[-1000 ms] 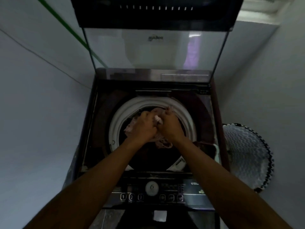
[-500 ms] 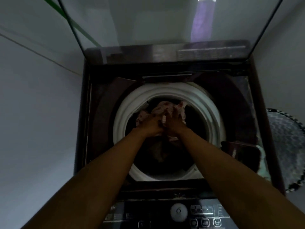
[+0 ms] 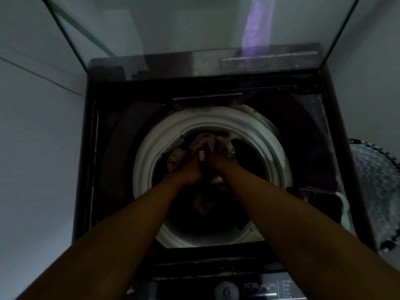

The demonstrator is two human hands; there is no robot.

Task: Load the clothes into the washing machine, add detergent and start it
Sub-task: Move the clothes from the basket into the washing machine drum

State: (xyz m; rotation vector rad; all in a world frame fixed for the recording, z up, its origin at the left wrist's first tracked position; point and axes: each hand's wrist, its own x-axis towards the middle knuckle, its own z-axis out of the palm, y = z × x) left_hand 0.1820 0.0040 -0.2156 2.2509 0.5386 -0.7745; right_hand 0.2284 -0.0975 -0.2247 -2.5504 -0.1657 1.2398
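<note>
Head view, frame centre: my left hand (image 3: 188,169) and right hand (image 3: 218,163), fingers curled, clutch one pinkish garment (image 3: 203,141) inside the washing machine (image 3: 95,169) drum. It looks soft, light and limp; a bunched handful seems the best hold.

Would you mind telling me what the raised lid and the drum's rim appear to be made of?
Lid: probably clear glass in a thin dark frame; the wall shows through and it reflects light. Drum rim: likely smooth white moulded plastic, faintly glossy.
</note>
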